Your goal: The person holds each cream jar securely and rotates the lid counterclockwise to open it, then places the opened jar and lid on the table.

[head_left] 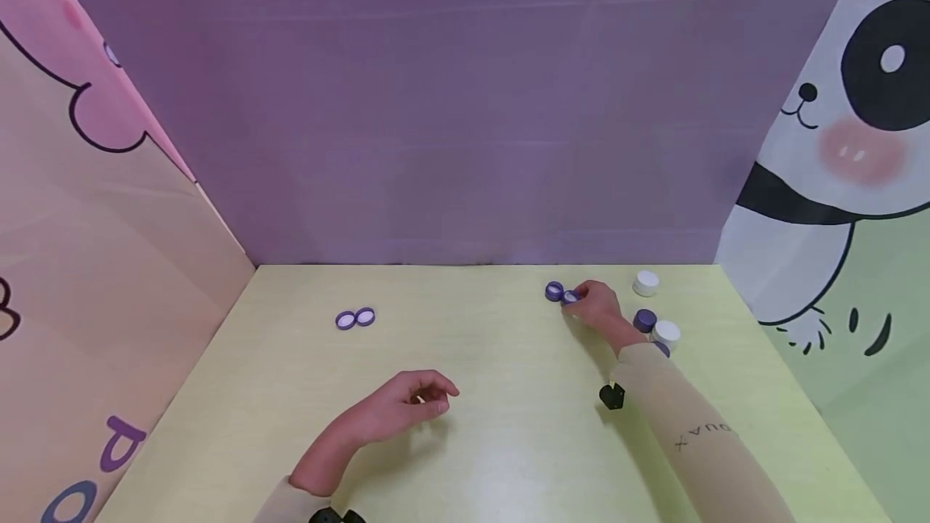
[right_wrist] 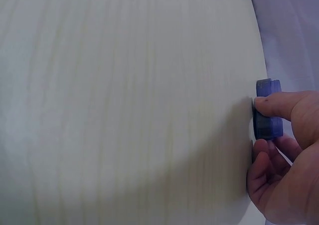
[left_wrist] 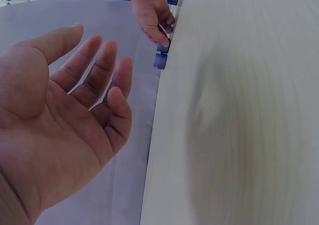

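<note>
Toward the back right of the table, my right hand (head_left: 596, 305) pinches a small round purple jar (head_left: 570, 297) between thumb and fingers. Its pale inside shows from above. Touching it on the left is a matching purple jar (head_left: 555, 291). In the right wrist view, the thumb presses the near side of the held jar (right_wrist: 268, 127), with the other jar (right_wrist: 264, 87) just beyond. My left hand (head_left: 400, 406) hovers over the front middle of the table, holding nothing. Its fingers are loosely bent, and the left wrist view shows the bare palm (left_wrist: 65, 125).
At the back left, two flat purple lids with white insides (head_left: 345, 320) lie side by side. Right of my right hand stand a white round jar (head_left: 646, 282), a purple one (head_left: 644, 320), another white one (head_left: 666, 333) and a purple one partly behind the sleeve (head_left: 661, 349). A purple wall (head_left: 465, 103) borders the table's back.
</note>
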The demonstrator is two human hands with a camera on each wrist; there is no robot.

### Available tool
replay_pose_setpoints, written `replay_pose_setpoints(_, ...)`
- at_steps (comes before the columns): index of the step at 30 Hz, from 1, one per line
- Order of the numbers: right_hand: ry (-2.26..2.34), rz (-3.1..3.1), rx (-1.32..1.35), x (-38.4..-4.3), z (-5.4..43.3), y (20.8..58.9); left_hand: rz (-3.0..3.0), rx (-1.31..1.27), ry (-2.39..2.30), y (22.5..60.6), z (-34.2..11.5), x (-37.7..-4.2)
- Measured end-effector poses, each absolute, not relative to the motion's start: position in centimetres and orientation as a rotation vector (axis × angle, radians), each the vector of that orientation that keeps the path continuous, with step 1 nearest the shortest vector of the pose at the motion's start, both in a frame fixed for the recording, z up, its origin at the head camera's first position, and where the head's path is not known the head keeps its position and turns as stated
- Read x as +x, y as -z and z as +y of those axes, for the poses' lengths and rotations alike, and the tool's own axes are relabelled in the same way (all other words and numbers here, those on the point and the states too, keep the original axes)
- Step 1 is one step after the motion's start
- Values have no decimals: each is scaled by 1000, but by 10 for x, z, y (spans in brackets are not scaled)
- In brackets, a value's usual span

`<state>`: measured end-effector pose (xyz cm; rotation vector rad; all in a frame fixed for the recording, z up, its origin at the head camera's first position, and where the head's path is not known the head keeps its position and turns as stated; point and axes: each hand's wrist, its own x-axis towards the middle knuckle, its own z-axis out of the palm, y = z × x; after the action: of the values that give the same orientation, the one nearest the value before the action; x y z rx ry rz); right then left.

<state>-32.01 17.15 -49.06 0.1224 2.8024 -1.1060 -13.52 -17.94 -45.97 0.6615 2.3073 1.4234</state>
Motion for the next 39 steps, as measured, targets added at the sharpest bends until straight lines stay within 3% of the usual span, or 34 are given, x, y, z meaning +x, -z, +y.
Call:
replay_pose_setpoints(22, 1069, 2804, -71, -311, 214, 458, 2335, 595, -1474, 465, -189, -160)
replay_pose_setpoints(39, 1071, 2904, -173, -271, 261, 433, 2317, 602, -1516, 471, -200, -168)
